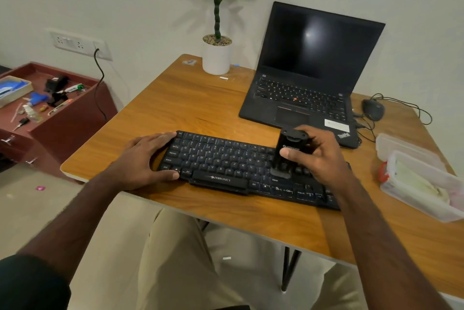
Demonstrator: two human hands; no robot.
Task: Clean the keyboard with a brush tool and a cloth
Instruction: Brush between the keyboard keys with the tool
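The Zebronics keyboard (226, 171) lies near the wooden table's (200, 99) front edge. The left hand (148, 159) clasps its left end; the right hand (316, 156) grips a black brush tool (288, 154), blurred bristles on the keys, hiding the keyboard's right part. Beyond, an open ThinkPad laptop (308, 71).

The keyboard (241, 169) lies on the table (180, 99), laptop (308, 76) behind it, container (421, 184) right.
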